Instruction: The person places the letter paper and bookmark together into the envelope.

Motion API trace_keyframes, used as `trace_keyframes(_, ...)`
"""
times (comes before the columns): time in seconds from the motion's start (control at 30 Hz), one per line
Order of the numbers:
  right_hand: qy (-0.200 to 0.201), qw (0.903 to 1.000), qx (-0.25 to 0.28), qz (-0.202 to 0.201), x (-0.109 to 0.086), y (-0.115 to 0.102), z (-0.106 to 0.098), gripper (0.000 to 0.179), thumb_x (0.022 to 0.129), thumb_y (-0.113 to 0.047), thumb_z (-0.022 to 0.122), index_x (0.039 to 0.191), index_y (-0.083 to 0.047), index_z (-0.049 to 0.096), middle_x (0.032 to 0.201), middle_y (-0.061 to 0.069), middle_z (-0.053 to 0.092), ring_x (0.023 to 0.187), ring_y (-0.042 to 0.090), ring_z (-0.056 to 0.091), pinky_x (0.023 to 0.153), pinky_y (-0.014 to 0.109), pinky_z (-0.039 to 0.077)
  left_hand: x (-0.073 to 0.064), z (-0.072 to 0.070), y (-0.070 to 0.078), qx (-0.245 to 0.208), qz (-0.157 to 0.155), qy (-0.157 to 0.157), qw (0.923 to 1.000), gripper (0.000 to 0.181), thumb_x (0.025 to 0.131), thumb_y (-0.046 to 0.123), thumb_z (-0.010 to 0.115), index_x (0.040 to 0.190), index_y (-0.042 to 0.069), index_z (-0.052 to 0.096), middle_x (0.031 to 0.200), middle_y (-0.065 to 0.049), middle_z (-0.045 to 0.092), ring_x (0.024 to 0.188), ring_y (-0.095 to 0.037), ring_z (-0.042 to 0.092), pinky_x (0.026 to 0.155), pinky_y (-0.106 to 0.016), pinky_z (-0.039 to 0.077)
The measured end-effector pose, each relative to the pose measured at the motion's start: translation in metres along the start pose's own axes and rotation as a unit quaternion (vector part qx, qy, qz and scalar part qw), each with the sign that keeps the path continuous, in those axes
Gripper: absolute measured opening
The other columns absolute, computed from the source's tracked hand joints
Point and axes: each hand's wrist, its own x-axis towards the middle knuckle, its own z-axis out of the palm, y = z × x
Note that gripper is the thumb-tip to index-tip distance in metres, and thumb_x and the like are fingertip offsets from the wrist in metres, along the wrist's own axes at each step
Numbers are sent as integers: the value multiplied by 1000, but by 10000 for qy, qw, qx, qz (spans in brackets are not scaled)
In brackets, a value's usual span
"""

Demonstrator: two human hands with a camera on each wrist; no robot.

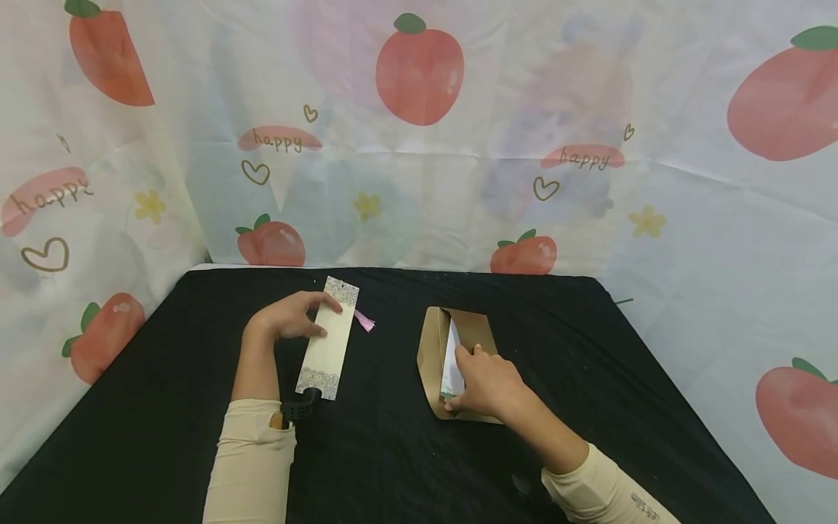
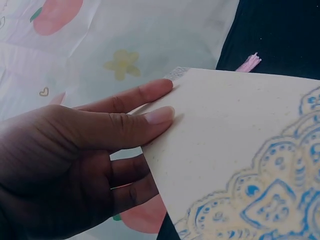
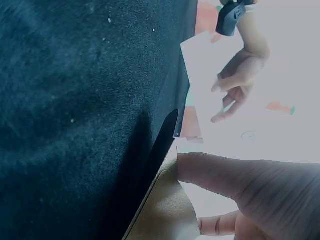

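Observation:
A cream bookmark [image 1: 327, 342] with a patterned band at each end and a pink tassel [image 1: 364, 321] slants above the black cloth. My left hand [image 1: 294, 314] holds it by its long left edge; in the left wrist view, the thumb [image 2: 145, 122] lies on its face, with blue lace-like print near the wrist side. To the right, a brown paper envelope [image 1: 428, 349] has its flap unfolded to the left. A white card [image 1: 452, 367] sticks out of its opening. My right hand [image 1: 487, 378] grips the card at the opening, thumb near its lower end; the other fingers are partly hidden.
Black cloth [image 1: 386, 451] covers the table. A printed curtain [image 1: 419, 204] with peaches and hearts stands behind it and along both sides. A dark wrist camera [image 1: 304, 404] sits on the left wrist, just below the bookmark.

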Motion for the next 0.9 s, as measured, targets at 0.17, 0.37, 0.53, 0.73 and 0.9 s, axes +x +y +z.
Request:
trace_keyframes(0.17,3,10000,-1,1,0,0,0,77,68,-45,97,121,-2,60,107,21,63,80,33,64,68,51,55,-1,0,1,-95,81,169,9998,44,87,-9,76,128,3,67,128,-23,57,102,-34,59,82,-42,57)
trace_keyframes(0.37,-4,10000,33,-27,-1,-1,-2,77,68,-43,97,121,-1,60,111,23,63,82,36,66,68,52,55,-1,-1,5,-94,205,261,9994,45,90,-8,74,132,3,64,130,-23,56,110,-37,57,87,-45,55)
trace_keyframes(0.53,-10,10000,49,-24,-2,-2,-4,76,69,-42,98,120,-1,60,112,24,64,83,37,66,67,53,55,-1,-1,7,-162,128,384,9990,48,91,-9,72,137,4,61,133,-24,56,114,-38,55,88,-46,55)
trace_keyframes(0.73,-4,10000,42,-16,-3,-2,-5,74,68,-42,98,117,-2,59,110,24,63,80,36,65,66,52,55,0,0,7,-451,-32,492,9978,50,93,-9,70,140,4,58,133,-25,55,111,-37,58,85,-45,57)
trace_keyframes(0.9,5,10000,49,-13,-3,-2,-6,74,69,-42,98,117,-2,59,112,25,63,83,37,66,67,52,55,3,2,7,-693,-83,408,9967,52,93,-10,70,141,3,57,131,-26,56,100,-33,63,76,-41,59)
